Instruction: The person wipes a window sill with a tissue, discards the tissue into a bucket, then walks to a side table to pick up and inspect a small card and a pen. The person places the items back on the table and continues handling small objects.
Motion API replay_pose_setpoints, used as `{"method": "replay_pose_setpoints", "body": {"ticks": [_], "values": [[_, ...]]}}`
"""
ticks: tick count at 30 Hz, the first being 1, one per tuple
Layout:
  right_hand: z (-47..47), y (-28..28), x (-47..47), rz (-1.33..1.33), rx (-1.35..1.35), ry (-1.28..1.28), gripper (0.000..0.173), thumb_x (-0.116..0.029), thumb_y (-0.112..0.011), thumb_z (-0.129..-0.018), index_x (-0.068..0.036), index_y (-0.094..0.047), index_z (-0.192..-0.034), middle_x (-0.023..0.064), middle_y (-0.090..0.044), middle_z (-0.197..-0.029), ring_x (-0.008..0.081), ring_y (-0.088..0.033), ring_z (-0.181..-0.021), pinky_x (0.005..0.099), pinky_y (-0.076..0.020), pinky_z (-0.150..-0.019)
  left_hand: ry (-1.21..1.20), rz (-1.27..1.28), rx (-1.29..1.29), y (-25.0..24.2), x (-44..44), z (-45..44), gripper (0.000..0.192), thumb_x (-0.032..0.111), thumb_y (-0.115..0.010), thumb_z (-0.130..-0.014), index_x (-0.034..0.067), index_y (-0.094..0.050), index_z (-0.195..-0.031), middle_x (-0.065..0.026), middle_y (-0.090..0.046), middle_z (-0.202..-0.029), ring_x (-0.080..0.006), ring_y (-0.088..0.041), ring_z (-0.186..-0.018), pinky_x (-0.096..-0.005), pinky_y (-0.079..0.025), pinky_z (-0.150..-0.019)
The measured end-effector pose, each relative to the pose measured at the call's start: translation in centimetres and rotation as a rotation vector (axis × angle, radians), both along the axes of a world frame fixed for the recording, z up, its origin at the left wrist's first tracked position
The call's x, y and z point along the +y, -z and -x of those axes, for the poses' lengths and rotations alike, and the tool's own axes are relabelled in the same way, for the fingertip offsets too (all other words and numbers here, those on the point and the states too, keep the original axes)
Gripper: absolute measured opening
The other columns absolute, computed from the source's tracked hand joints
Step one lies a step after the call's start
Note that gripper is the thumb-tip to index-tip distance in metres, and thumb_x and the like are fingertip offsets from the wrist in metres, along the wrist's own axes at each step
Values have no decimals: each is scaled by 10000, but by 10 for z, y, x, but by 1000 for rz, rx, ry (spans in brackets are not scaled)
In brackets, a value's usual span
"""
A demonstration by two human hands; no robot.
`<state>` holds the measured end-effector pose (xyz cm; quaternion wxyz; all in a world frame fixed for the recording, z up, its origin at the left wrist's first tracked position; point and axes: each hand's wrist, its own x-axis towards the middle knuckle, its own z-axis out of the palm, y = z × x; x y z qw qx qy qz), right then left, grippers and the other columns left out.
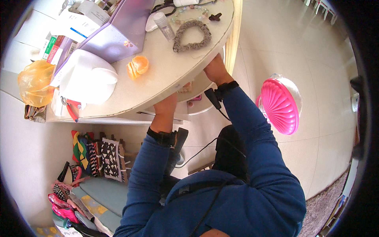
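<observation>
Both my hands reach to the curved edge of a white tabletop [165, 71], their fingers hidden beneath it. My left hand [166, 108] is at the table's front edge, over an open lower shelf [201, 89] that holds small items. My right hand [217, 69] is farther right, by the shelf's pale side edge. On the top lie a partly peeled orange segment cluster [137, 66], a grey fabric hair band [192, 36], a small clear tube with a white cap [164, 26], a beaded bracelet [189, 11] and a dark hair clip [215, 17].
A purple organizer box [118, 38], a white rounded container [88, 78], red-handled pliers [71, 108] and a yellow plastic bag [37, 83] stand at the left. A pink ribbed stool [279, 106] is on the floor at the right. Folded cloths [111, 158] are below left.
</observation>
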<state>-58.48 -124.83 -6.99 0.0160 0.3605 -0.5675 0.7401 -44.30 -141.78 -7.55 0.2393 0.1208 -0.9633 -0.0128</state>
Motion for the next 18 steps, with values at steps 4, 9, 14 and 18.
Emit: {"method": "replay_pose_setpoints", "body": {"ticks": [4, 9, 14, 18], "values": [[-5, -8, 10, 515, -759, -263, 246, -186, -547, -954, -42, -569, -1153, 116, -679, -1029, 239, -696, -856, 354, -581, -753, -49, 235, -10, -16, 11, -7, 335, 170, -654, -873, 63, -597, -1186, -85, -609, -1211, -263, -560, -1117, -376, -428, -971], [4, -7, 13, 647, -838, -184, 203, -155, -526, -959, -24, -562, -1110, 129, -660, -1066, 260, -688, -896, 372, -583, -758, 154, -795, 353, -21, 27, 4, 294, 144, -700, -852, -13, -612, -1085, -80, -653, -1047, -202, -585, -906, -336, -465, -849], [17, 31, -5, 730, -895, -190, 152, -95, -561, -920, -25, -580, -1053, 103, -649, -995, 261, -669, -899, 358, -575, -753, 168, -813, 174, -1, 12, 10, 285, 167, -653, -876, 1, -605, -1103, -84, -639, -1028, -229, -570, -965, -357, -428, -897], [10, 78, -15, -241, -124, 460, 143, 56, -606, -810, -17, -631, -929, 101, -635, -933, 241, -659, -836, 343, -565, -755, 72, -822, 66, 13, -2, 4, 369, 221, -555, -924, 38, -578, -1243, -182, -589, -1253, -364, -536, -1171, -453, -356, -1045]]}}
